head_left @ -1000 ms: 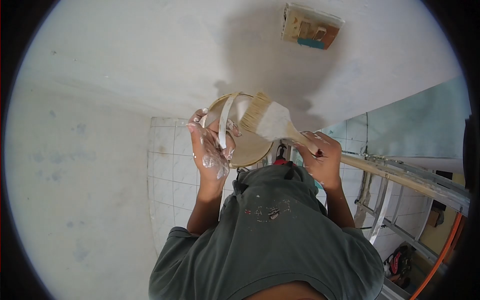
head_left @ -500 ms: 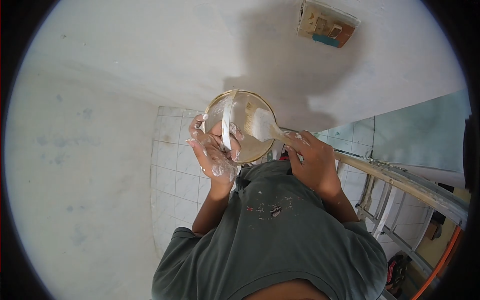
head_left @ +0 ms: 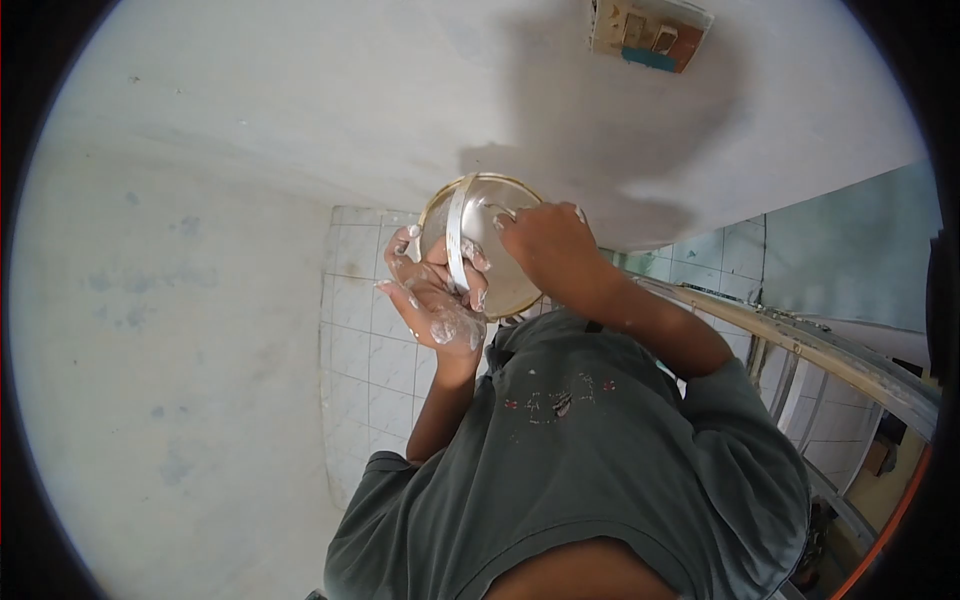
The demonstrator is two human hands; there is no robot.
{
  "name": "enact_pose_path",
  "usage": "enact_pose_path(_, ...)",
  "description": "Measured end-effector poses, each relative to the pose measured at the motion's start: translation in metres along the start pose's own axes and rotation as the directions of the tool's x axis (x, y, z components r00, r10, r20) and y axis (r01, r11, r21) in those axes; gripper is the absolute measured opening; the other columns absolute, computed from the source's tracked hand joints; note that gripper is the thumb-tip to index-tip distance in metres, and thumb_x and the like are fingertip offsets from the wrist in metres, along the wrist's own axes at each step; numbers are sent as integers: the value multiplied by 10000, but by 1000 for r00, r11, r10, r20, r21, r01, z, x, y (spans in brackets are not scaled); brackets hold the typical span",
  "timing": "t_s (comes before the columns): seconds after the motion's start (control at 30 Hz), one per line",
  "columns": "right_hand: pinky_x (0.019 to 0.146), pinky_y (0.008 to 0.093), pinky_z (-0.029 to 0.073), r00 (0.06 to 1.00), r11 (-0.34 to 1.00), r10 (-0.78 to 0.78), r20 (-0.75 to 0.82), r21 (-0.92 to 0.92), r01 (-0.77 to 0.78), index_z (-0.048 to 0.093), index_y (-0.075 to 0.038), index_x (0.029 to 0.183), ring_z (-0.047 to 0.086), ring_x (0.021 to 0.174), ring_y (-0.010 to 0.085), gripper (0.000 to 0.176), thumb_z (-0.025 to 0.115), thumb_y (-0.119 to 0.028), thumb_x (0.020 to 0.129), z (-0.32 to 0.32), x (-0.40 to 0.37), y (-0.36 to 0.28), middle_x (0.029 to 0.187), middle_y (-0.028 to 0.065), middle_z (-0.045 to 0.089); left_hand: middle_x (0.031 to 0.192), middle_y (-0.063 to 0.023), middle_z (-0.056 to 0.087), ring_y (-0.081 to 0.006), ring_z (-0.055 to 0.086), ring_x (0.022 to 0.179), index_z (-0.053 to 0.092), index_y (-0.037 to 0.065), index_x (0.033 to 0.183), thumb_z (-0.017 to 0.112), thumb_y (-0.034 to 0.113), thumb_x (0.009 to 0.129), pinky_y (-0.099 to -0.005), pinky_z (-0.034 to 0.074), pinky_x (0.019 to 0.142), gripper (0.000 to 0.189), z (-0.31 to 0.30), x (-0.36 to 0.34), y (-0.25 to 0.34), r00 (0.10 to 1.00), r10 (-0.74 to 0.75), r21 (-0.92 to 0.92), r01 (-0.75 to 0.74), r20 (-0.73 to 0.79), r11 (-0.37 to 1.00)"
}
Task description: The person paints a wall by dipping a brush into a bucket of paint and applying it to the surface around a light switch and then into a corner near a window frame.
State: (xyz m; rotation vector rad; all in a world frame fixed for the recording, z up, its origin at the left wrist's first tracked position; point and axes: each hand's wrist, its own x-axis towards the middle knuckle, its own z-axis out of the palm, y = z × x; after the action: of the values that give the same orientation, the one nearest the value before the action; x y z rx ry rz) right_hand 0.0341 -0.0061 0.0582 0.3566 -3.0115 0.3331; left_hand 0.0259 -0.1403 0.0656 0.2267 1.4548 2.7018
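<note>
My left hand, smeared with white paint, holds up a round paint bucket by its pale strap handle. The strap crosses the palm, with fingers curled about it and the thumb apart. My right hand is closed over the bucket's right side, gripping a paintbrush. Only a small part of the brush shows inside the bucket; its bristles are hidden. White paint marks the fingertips of both hands.
A pale wall rises just ahead, with an open switch box at the top. Another patchy wall is on the left. A ladder stands at the right. White tiles lie below.
My right hand has moved left and up over the bucket, taking the brush down into it. The brush's bristles were visible before and are now hidden. My left hand still holds the bucket.
</note>
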Motion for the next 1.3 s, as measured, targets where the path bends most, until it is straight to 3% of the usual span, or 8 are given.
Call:
enact_pose_path(0.2,565,384,433,1000,966,-3,9,259,1,575,-42,737,567,614,296,126,494,-138,730,27,17,-1,639,111,560,670,-206,537,-124,342,336,274,49,1143,152,565,855,-204,249,359,603,5,0,3,999,10,-7,-11,-43,1000)
enact_pose_path(0.27,740,420,413,999,961,37,37,272,-46,614,-103,681,583,725,271,120,512,-155,716,37,17,-3,692,101,596,669,-209,535,-127,348,344,274,51,1151,145,570,852,-204,261,370,613,5,0,4,1000,5,8,-5,-22,1000)
enact_pose_path(0.7,540,383,439,997,994,82,-8,77,-81,604,-79,751,576,592,276,121,508,-140,711,18,-8,3,629,84,568,734,-212,544,-147,392,369,366,50,1105,164,602,838,-206,294,336,645,-9,11,-9,997,-61,-57,64,45,996)
enact_pose_path(0.8,523,386,439,958,949,286,-19,140,-281,621,-75,801,582,579,257,146,534,-152,713,-3,-30,4,625,70,577,720,-212,542,-147,394,369,375,52,1094,169,599,841,-203,286,328,637,-12,15,-13,992,-100,-47,103,75,994)
enact_pose_path(0.9,559,362,452,865,800,486,-123,463,-383,621,-77,822,593,595,261,159,589,-178,702,-17,-55,9,641,100,597,721,-215,540,-149,398,371,381,53,1083,177,586,848,-199,286,329,617,-10,18,-16,982,-146,-76,155,117,985)
enact_pose_path(0.97,515,244,425,759,489,649,54,734,-471,617,-22,853,564,557,110,143,613,-93,728,-22,-74,14,632,59,581,708,-213,537,-146,385,368,390,50,1066,188,569,858,-195,280,331,595,-7,17,-21,979,-173,-63,181,107,981)
enact_pose_path(1.1,534,193,407,620,254,774,130,833,-491,605,21,869,535,605,54,153,627,-34,728,-5,-111,27,658,39,575,677,-202,525,-139,357,355,388,47,1045,208,551,866,-198,261,325,564,5,17,-31,973,-226,-8,227,47,974)
enact_pose_path(1.3,518,209,414,572,27,820,0,999,-38,587,43,883,496,587,75,146,596,-53,774,-23,-124,7,738,68,598,673,-185,528,-131,359,356,383,48,1020,215,539,871,-201,256,324,540,6,26,10,967,-250,12,250,55,968)
